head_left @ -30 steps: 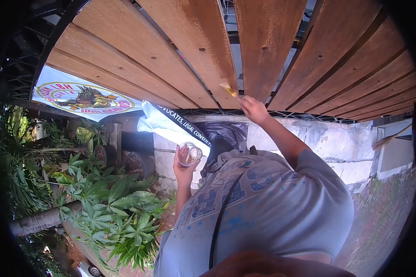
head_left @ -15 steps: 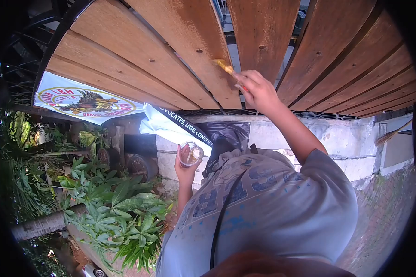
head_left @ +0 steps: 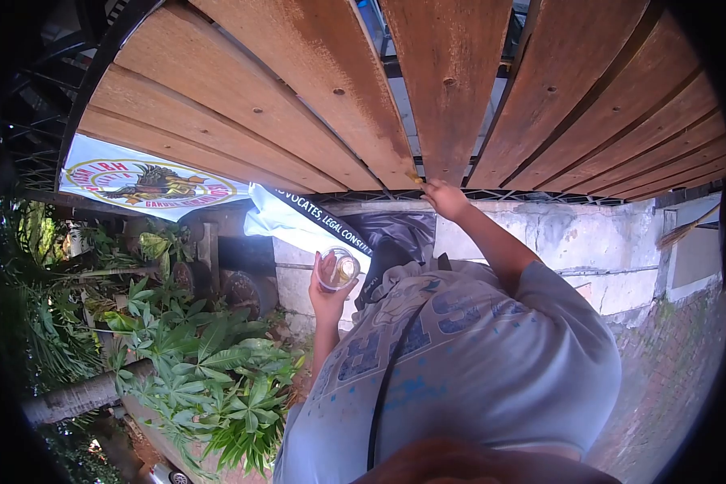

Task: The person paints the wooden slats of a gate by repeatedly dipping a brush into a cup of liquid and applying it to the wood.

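My right hand (head_left: 445, 199) is closed on a paintbrush (head_left: 413, 176), whose yellowish bristles are at the near end of a wooden slat (head_left: 339, 90). Most of the handle is hidden by the fingers. Along its right side and far part, that slat looks darker and wetter than the paler wood on its left. The neighbouring slat (head_left: 449, 113) is mostly dark brown. Lower down, in front of my body, my left hand (head_left: 326, 302) is wrapped round a clear plastic cup (head_left: 339, 270) with a little liquid in it.
More slats fan out left and right, with gaps between them, over a black metal frame (head_left: 44, 97). A printed banner (head_left: 153, 181) hangs under the left edge. Leafy plants (head_left: 210, 363) stand at left. Behind is a whitish wall (head_left: 540, 242); a broom (head_left: 678, 235) is at right.
My right hand has drawn the brush toward me along the slat, from its middle part to its near end. The left hand and cup have shifted only slightly.
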Demonstrator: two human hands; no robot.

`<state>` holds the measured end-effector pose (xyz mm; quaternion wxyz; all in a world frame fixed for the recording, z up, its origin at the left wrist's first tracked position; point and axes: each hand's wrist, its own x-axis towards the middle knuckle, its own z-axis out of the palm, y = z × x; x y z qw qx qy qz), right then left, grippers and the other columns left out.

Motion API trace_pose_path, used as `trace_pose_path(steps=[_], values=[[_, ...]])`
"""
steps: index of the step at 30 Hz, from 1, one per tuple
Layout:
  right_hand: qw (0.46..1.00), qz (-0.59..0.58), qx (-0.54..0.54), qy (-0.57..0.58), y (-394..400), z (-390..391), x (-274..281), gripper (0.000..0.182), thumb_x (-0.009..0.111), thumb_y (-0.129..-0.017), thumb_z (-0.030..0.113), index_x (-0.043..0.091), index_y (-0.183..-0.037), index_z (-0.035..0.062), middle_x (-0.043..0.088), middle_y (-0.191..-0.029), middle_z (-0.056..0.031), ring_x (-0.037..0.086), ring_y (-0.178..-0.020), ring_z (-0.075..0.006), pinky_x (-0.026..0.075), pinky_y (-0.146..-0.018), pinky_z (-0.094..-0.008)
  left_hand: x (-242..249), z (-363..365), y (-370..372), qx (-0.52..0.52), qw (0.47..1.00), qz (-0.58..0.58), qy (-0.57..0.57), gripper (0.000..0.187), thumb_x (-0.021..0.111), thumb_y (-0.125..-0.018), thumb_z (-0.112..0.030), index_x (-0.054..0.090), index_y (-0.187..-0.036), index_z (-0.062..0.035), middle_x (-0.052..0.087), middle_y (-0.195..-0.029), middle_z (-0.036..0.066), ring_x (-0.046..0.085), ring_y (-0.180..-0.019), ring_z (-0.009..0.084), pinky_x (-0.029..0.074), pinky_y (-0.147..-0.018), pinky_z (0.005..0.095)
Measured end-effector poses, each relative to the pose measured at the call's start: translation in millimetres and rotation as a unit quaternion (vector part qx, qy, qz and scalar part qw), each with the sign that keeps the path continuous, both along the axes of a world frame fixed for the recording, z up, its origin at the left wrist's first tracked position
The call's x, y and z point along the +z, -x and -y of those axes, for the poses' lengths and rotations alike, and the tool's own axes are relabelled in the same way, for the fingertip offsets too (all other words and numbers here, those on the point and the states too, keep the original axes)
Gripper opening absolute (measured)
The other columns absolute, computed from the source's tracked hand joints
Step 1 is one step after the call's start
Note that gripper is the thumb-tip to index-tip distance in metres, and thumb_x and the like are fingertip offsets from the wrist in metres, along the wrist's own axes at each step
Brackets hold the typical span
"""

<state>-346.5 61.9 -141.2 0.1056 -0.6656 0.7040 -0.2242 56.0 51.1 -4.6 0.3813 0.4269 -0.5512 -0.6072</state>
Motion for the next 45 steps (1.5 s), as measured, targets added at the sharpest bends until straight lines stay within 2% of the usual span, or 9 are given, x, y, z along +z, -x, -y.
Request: trace_pose_path(steps=[9, 14, 20, 22, 24, 28, 32, 39, 45], values=[[0.969, 0.007, 0.077, 0.234, 1, 29, 217, 0.044, 0.074, -0.092, 0.012, 0.066, -0.135, 0.0092, 0.065, -0.118, -0.0089, 0.067, -0.107, -0.0295, 0.060, -0.081, -0.0411, 1, 7, 5, -0.024, 0.999, 0.017, 0.024, 0.109, 0.081, -0.075, 0.018, 0.027, -0.167, -0.0049, 0.044, -0.161, 0.022, 0.043, -0.151, 0.0351, 0.045, -0.119, 0.0458], [0.860, -0.003, 0.063, 0.507, 12, 45, 298, 0.060, 0.081, -0.081, 0.002, 0.064, -0.138, 0.0107, 0.068, -0.113, -0.0092, 0.067, -0.090, -0.0293, 0.059, -0.070, -0.0402, 2, 13, 18, -0.026, 1.000, 0.001, 0.016, 0.110, 0.082, -0.075, 0.017, 0.025, -0.167, -0.0044, 0.045, -0.161, 0.022, 0.044, -0.150, 0.0347, 0.046, -0.119, 0.0451], [0.931, 0.010, 0.067, 0.358, -2, 39, 194, 0.056, 0.077, -0.089, 0.008, 0.061, -0.142, 0.0144, 0.067, -0.119, -0.0073, 0.069, -0.101, -0.0292, 0.062, -0.075, -0.0395, -1, 14, 23, -0.022, 0.998, -0.010, 0.051, 0.114, 0.088, -0.072, 0.012, 0.025, -0.166, 0.0000, 0.052, -0.155, 0.023, 0.056, -0.141, 0.0300, 0.050, -0.115, 0.0428], [0.982, 0.000, 0.025, 0.187, -9, 23, 126, 0.037, 0.067, -0.099, 0.023, 0.067, -0.135, 0.0129, 0.067, -0.123, -0.0073, 0.069, -0.109, -0.0310, 0.062, -0.081, -0.0446, -2, 12, 23, -0.023, 0.999, -0.006, 0.044, 0.114, 0.089, -0.073, 0.011, 0.024, -0.166, -0.0001, 0.053, -0.155, 0.022, 0.057, -0.140, 0.0296, 0.050, -0.115, 0.0428], [0.980, -0.069, 0.021, -0.184, -4, 10, 58, 0.040, 0.064, -0.101, 0.029, 0.066, -0.138, 0.0139, 0.071, -0.116, -0.0152, 0.072, -0.105, -0.0375, 0.060, -0.086, -0.0488, -3, 7, 24, -0.022, 0.999, -0.015, 0.041, 0.113, 0.089, -0.073, 0.011, 0.025, -0.166, 0.0005, 0.053, -0.155, 0.021, 0.056, -0.140, 0.0292, 0.049, -0.116, 0.0423], [0.976, 0.075, 0.055, -0.196, 2, -66, 15, 0.035, 0.064, -0.103, 0.033, 0.072, -0.129, 0.0114, 0.073, -0.105, -0.0208, 0.072, -0.098, -0.0415, 0.057, -0.085, -0.0520, 3, 7, 36, -0.034, 0.998, -0.029, 0.039, 0.114, 0.091, -0.071, 0.009, 0.026, -0.164, 0.0027, 0.055, -0.153, 0.019, 0.056, -0.141, 0.0270, 0.048, -0.117, 0.0412], [0.939, 0.335, 0.000, -0.077, 0, -103, 46, 0.035, 0.071, -0.102, 0.015, 0.067, -0.134, 0.0011, 0.077, -0.099, -0.0179, 0.072, -0.084, -0.0191, 0.055, -0.080, -0.0310, -1, 9, 53, -0.034, 0.998, -0.008, 0.051, 0.112, 0.092, -0.072, 0.006, 0.027, -0.164, 0.0031, 0.056, -0.152, 0.016, 0.056, -0.140, 0.0253, 0.048, -0.117, 0.0404], [0.912, 0.406, -0.011, 0.061, 2, -86, 128, 0.021, 0.070, -0.100, 0.003, 0.071, -0.121, -0.0022, 0.077, -0.099, -0.0084, 0.070, -0.086, -0.0098, 0.056, -0.078, -0.0267, 29, 29, 88, -0.095, 0.991, -0.013, 0.096, 0.112, 0.092, -0.073, 0.007, 0.028, -0.165, 0.0009, 0.052, -0.157, 0.015, 0.055, -0.141, 0.0241, 0.048, -0.117, 0.0412], [0.759, 0.598, 0.031, 0.255, -16, -56, 194, 0.029, 0.054, -0.113, 0.022, 0.060, -0.126, -0.0026, 0.071, -0.094, -0.0178, 0.056, -0.062, -0.0120, 0.046, -0.057, -0.0250, 48, 53, 108, -0.075, 0.981, 0.025, 0.177, 0.106, 0.094, -0.073, 0.001, 0.035, -0.161, 0.0027, 0.059, -0.148, 0.014, 0.060, -0.134, 0.0233, 0.047, -0.116, 0.0399]])
